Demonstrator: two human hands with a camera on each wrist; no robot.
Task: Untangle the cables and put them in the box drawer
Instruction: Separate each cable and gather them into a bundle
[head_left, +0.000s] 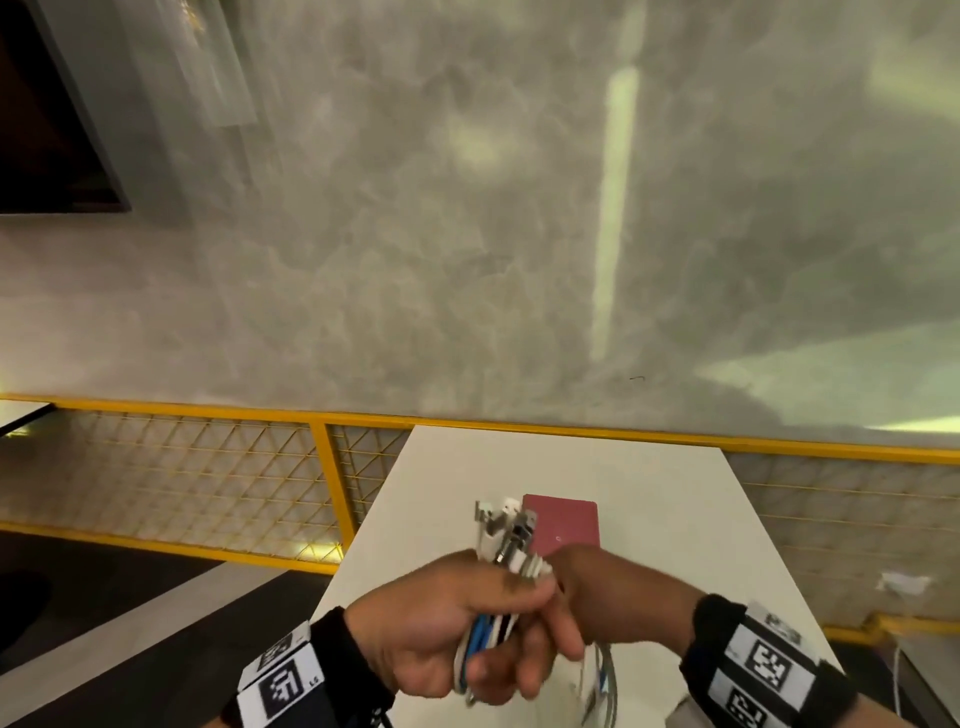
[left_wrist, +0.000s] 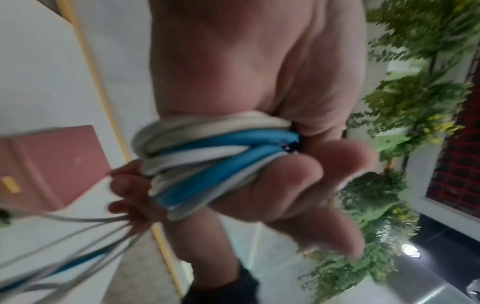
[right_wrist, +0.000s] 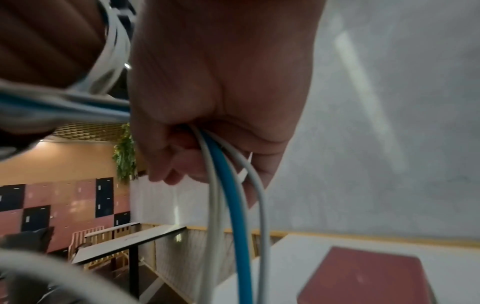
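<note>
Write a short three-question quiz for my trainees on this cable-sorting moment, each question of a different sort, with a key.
1. True or false: the left hand grips a bundle of cables.
2. Which colour is the box on the white table? A green, B dark red, C yellow.
3. Fill in: among the white strands that hang from the right hand, one is ____.

Key: 1 true; 2 B; 3 blue.
</note>
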